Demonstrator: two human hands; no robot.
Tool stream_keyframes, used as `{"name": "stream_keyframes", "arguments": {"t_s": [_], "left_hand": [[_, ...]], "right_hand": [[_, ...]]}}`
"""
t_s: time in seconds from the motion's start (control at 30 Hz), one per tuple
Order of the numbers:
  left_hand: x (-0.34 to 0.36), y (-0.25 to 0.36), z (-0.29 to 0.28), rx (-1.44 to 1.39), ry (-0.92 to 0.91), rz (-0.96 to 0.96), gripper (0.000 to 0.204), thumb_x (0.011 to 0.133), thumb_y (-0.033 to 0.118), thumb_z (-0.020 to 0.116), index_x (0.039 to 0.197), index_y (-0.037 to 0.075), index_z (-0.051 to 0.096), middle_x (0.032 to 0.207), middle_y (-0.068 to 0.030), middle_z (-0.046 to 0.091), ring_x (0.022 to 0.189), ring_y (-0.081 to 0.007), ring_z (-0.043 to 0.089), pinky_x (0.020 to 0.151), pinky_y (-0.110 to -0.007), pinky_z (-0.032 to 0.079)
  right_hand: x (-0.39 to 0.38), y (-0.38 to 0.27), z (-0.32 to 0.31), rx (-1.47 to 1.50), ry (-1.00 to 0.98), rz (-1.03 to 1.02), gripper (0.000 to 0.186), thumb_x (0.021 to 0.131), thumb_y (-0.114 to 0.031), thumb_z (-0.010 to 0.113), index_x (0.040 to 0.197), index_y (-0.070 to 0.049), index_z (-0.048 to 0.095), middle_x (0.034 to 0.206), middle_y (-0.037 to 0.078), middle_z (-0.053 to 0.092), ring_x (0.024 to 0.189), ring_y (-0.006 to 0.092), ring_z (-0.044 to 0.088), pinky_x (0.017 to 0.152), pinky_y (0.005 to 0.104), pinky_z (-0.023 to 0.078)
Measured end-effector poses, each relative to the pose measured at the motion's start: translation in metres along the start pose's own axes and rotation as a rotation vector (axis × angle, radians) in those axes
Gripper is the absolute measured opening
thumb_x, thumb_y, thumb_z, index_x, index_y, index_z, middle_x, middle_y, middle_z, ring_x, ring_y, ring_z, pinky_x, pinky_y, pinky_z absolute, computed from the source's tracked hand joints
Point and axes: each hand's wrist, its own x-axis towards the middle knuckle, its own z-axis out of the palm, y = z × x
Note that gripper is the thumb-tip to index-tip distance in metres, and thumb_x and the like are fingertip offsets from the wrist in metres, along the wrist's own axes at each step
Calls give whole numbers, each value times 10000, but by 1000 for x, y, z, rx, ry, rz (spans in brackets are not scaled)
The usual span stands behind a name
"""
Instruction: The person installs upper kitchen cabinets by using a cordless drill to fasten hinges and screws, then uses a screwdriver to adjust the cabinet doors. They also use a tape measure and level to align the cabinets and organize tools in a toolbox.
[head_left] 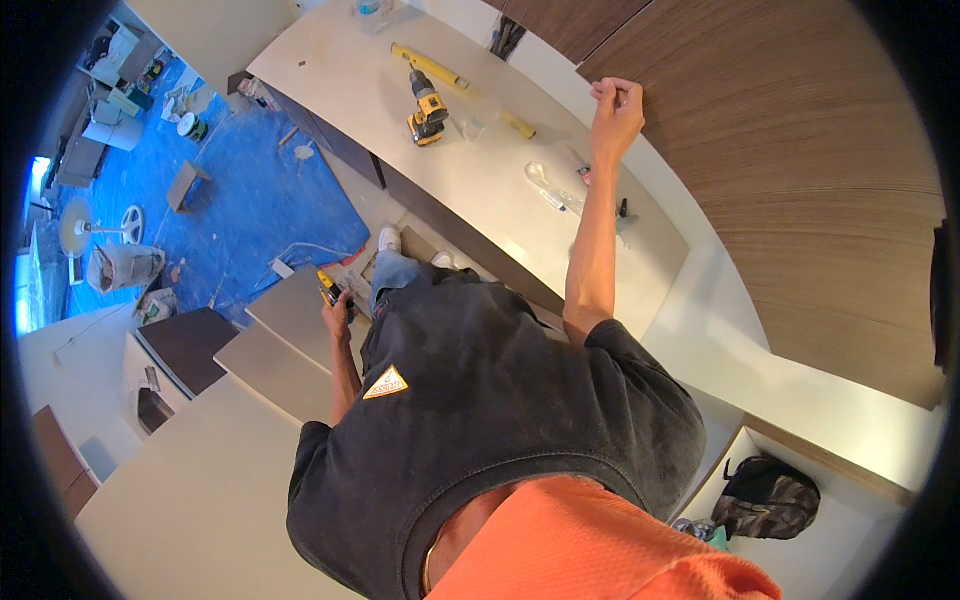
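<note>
Blue sheet [270, 205] all over the floor on the left, with a round fan [76, 227] and a stuffed bag [125, 267]. Long cream bench [480, 175] near the top, beside big brown wood doors [790, 190]. On the bench, a black and yellow drill [428, 112], just beside a long yellow tube [428, 65]. Also on the bench, a short yellow piece [518, 125] and some clear plastic [541, 180].

Down low, left grip [338, 312] closed around a yellow and black tool [328, 284]. Held right in the fingers, with the yellow end poking out past them, well apart from the drill. Too small to tell what kind of tool.

Up high, right grip [617, 112] with curled fingers, close to the lower edge of the wood doors. No way to tell whether empty or pinching something small. Far from the tool, and to the right of the drill. Under the right arm, part of the bench. At the bottom right, on a shelf, a dark backpack [765, 497].
</note>
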Motion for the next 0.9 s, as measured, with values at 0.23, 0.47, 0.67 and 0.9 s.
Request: {"name": "stream_keyframes", "arguments": {"t_s": [0.23,0.47,0.67,0.9], "left_hand": [[6,-18,-8,7,54,-69,156,859,160,710,869,34,620,730,-61,635,484,-151,589,450,-289,476],[29,-17,-5,-54,-3,-92,160,841,158,717,860,26,628,723,-56,628,494,-150,592,456,-285,474],[58,5,-7,21,-6,-85,169,834,163,721,844,18,634,696,-56,624,508,-157,602,468,-287,482],[90,26,-22,-2,46,-114,188,833,178,733,825,10,648,720,-63,647,528,-158,610,483,-303,494]], "right_hand": [[-6,1,9,-79,-65,-40,154,969,-104,616,1042,30,598,910,133,736,768,174,726,715,279,554],[-2,4,21,-131,-66,-54,255,962,-185,623,1156,-25,579,1004,138,724,835,214,689,756,338,528],[0,5,43,-275,-97,-70,314,961,-182,641,1199,3,550,1001,118,716,822,159,694,727,286,536],[-16,-11,84,-217,-124,-1,303,952,-195,645,1180,-8,573,1006,101,712,815,180,677,747,310,528]]}}
